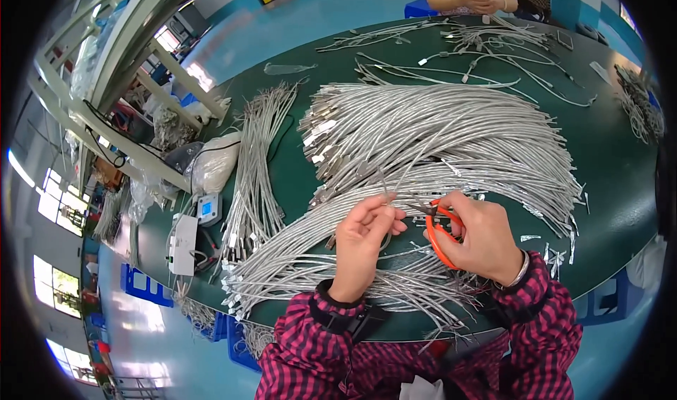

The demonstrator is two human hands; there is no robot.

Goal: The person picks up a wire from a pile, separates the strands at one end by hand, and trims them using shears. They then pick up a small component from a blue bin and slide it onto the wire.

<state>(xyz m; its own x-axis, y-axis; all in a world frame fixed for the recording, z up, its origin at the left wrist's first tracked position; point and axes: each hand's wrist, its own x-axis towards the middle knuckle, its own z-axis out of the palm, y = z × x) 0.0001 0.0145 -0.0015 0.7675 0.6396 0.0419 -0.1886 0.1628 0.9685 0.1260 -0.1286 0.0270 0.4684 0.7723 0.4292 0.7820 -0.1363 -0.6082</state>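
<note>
Pliers (431, 239) with orange handles sit in your right hand (486, 236), your fingers and palm wrapped round the grips; the handles are spread, and their dark nose points left, close to your other fingertips. Whether the nose is closed on anything, I cannot tell. Your left hand (365, 239) has thumb and fingers pinched together on a thin grey cable (384, 183), which rises above your fingertips, just left of the pliers' nose.

Beneath and around your hands, silver cables fan across the green table (610, 181). The near bundle (282, 248) sweeps under your left hand, its pale connector ends bunched at the left. Beyond it, a large pile (451, 118) curves to the right, with connectors stacked at its left side. To your left, another bundle (257, 146) lies lengthwise, pointing away from you. Small foil scraps (553, 257) lie to the right of your right hand.

Farther left, you have a small device (209, 209) with a blue screen beside a white box (184, 245), near a plastic bag (215, 166) and a pale rack (116, 62). Across the table, loose cables (486, 60) lie before a co-worker's hands (486, 4), held close together.
</note>
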